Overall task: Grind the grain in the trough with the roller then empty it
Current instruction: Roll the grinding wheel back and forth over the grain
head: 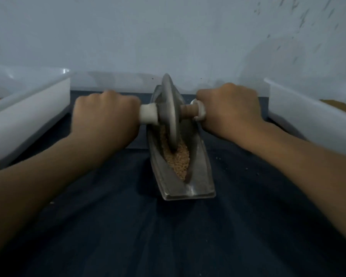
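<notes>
The left hand point(105, 111) and right hand point(228, 104) each grip one end of the roller point(169, 112). Its grey disc stands upright in the metal trough point(196, 176), with the lower edge in tan grain point(178, 158). The trough lies on dark blue cloth point(128, 226), between two white tubs point(28, 120).

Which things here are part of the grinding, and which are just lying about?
In use: roller, gripped by left hand and right hand; trough; grain in it.
Lying about: white bin on the left, white bin on the right, both with brownish stuff inside; blue cloth underneath.
</notes>
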### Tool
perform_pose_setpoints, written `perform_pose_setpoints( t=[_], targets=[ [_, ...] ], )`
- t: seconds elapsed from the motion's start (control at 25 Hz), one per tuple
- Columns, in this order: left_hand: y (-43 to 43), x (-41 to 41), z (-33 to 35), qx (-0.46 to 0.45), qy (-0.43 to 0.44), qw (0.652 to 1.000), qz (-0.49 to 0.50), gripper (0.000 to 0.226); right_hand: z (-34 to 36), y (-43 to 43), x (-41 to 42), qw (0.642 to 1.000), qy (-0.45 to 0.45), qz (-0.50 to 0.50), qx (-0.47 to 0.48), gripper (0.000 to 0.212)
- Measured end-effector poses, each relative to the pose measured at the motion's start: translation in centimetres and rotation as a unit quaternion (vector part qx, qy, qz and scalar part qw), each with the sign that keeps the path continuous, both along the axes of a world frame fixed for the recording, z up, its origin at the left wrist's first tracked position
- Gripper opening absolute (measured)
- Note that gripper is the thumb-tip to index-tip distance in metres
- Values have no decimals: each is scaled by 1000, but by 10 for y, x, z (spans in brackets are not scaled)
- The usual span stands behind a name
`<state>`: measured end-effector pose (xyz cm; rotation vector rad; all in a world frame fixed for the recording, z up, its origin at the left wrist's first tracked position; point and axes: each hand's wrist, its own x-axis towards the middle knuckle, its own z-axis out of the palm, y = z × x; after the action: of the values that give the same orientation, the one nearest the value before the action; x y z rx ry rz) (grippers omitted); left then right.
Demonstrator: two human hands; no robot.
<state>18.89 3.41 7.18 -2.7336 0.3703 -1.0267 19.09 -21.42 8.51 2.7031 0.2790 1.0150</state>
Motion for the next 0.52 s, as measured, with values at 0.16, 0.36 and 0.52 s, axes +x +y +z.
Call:
perform_pose_setpoints(
  t=[0.16,0.36,0.52],
  targets=[
    [-28,40,33,12,78,996,39,11,8,11,35,988,118,-50,89,19],
    [6,-19,7,33,4,999,-36,28,-2,-8,-25,998,-26,39,-29,12],
    [6,-17,8,32,14,999,-26,31,-8,-9,-22,998,-52,25,-19,11]
  ],
)
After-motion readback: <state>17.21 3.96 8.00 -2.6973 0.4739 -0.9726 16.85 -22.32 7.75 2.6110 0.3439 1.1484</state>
